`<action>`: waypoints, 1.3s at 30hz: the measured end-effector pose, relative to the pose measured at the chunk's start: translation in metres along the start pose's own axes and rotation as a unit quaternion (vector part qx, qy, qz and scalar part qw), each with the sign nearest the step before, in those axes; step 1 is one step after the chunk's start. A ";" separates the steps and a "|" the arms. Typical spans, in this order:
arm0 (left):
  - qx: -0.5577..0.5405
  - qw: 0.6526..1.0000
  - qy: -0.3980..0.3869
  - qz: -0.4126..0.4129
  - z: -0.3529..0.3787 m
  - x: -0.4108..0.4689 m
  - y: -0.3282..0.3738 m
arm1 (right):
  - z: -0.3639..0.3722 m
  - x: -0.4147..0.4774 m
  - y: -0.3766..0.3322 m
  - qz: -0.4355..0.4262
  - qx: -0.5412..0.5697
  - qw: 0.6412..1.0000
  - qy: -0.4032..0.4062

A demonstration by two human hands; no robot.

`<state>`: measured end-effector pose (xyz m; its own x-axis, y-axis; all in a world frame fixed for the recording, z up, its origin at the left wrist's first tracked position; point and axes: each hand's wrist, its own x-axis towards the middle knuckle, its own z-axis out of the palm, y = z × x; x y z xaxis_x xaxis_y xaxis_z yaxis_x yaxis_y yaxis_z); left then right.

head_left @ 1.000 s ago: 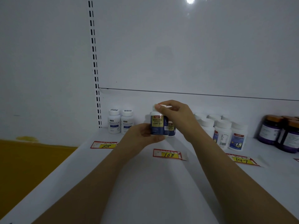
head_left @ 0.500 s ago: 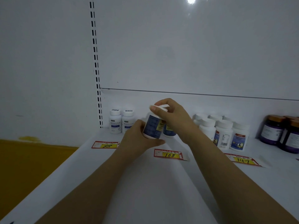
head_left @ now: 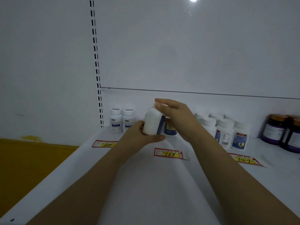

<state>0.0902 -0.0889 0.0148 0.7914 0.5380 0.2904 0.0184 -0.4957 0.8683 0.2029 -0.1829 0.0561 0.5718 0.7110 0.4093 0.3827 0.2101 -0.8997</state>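
Head view: we hold the white bottle [head_left: 152, 122] in both hands, over the shelf [head_left: 146, 184] and towards its back edge, just behind the "168" price tag [head_left: 168, 153].

- Left hand [head_left: 138, 137]: fingers curled round the bottle's lower body, thumb along its bottom edge. Firm grip.
- Right hand [head_left: 177, 117]: fingers bent over the cap and gripping it from above; the index fingertip shows at the top of the bottle.
- Bottle: tilted slightly, top leaning right. The plain white side faces us, and only a strip of blue label shows at its right edge. It seems to be lifted off the shelf, though the hand hides its base.
- Just behind it, a blue-label bottle [head_left: 169, 129] stands upright on the shelf, partly hidden by the right hand.

Other things on the shelf:
- Two small white bottles [head_left: 116, 120] stand at the back left corner, next to the slotted upright [head_left: 96, 62].
- The "88" tag [head_left: 104, 144] lies in front of them at the left edge.
- A cluster of white bottles [head_left: 225, 132] stands right of our right wrist, with the "147" tag [head_left: 245, 159] in front.
- Dark purple jars [head_left: 274, 129] stand at the far right.
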 end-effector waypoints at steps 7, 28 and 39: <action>0.002 1.000 -0.001 0.009 0.000 -0.002 0.001 | 0.003 -0.001 0.000 0.006 -0.012 0.999 -0.047; -0.027 0.998 -0.049 0.002 -0.004 -0.002 0.001 | -0.005 0.001 0.004 0.001 -0.002 1.000 -0.021; -0.007 1.000 -0.002 0.011 -0.002 0.000 -0.002 | -0.002 0.002 0.009 -0.005 -0.074 0.997 -0.002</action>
<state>0.0889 -0.0862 0.0141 0.7943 0.5239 0.3077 -0.0075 -0.4979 0.8672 0.2089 -0.1810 0.0496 0.5638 0.7126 0.4176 0.4922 0.1160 -0.8627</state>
